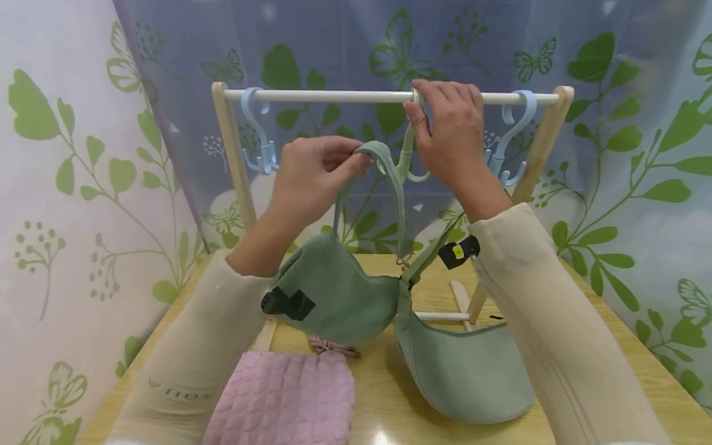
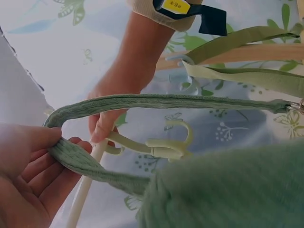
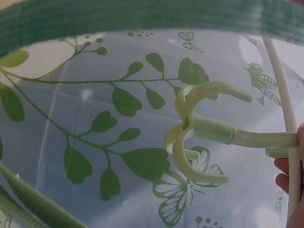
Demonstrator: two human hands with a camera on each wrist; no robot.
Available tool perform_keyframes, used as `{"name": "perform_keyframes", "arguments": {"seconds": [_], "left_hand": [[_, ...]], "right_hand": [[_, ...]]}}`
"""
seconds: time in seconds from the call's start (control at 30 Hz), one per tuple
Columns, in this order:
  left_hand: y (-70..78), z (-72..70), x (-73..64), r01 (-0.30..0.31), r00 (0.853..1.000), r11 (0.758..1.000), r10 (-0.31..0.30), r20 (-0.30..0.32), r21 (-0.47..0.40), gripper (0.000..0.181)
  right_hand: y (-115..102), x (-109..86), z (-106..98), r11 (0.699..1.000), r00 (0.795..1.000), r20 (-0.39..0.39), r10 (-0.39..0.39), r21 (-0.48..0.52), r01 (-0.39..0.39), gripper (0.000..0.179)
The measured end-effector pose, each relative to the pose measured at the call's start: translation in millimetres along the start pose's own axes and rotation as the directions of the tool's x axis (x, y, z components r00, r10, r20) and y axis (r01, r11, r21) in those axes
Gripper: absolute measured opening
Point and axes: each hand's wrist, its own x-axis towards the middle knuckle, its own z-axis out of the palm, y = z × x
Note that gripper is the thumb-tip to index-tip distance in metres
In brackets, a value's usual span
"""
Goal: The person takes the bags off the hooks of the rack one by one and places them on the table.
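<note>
My left hand (image 1: 318, 172) pinches the strap (image 1: 384, 154) of a green bag (image 1: 342, 287) between thumb and fingers. The bag hangs below it, over the table. In the left wrist view the strap forms a loop over the fingers. My right hand (image 1: 452, 127) grips the top of a pale green multi-prong hook (image 2: 166, 147) where it sits over the white rail (image 1: 322, 96). The prongs of this hook point outward with nothing on them in the right wrist view. The strap loop passes close beside these prongs in the head view.
Light blue hooks hang at the rail's left (image 1: 261, 136) and right ends. A second green shoulder bag (image 1: 467, 371) hangs from the right one. A pink quilted bag (image 1: 289, 395) lies on the wooden table (image 1: 372, 408) in front. A leaf-patterned curtain (image 1: 345, 55) stands behind.
</note>
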Motion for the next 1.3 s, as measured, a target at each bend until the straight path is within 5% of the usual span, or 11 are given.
{"name": "perform_keyframes", "arguments": {"seconds": [0.3,0.53,0.87,1.3], "left_hand": [[0.6,-8.6,-6.4,-0.034,0.999,0.998,0.033,-0.023,-0.055,0.02],[4.2,-18.4,-7.7,-0.008,0.999,0.997,0.004,-0.049,-0.079,0.02],[11.5,-34.6,-6.9,-0.063,0.987,0.997,0.055,-0.152,-0.053,0.019],[28.3,-43.6,-13.8,-0.061,0.992,0.992,0.049,-0.116,-0.109,0.019]], "right_hand": [[-0.5,0.2,-2.8,1.0,0.999,0.038,0.007,-0.017,-0.006,0.043],[0.1,0.8,-2.5,1.0,0.999,0.051,0.009,-0.029,-0.007,0.044],[1.6,0.4,-2.3,1.0,1.0,0.018,-0.006,-0.011,0.006,0.042],[2.6,-0.1,-6.4,1.0,1.0,0.027,0.014,-0.022,-0.013,0.043]]}}
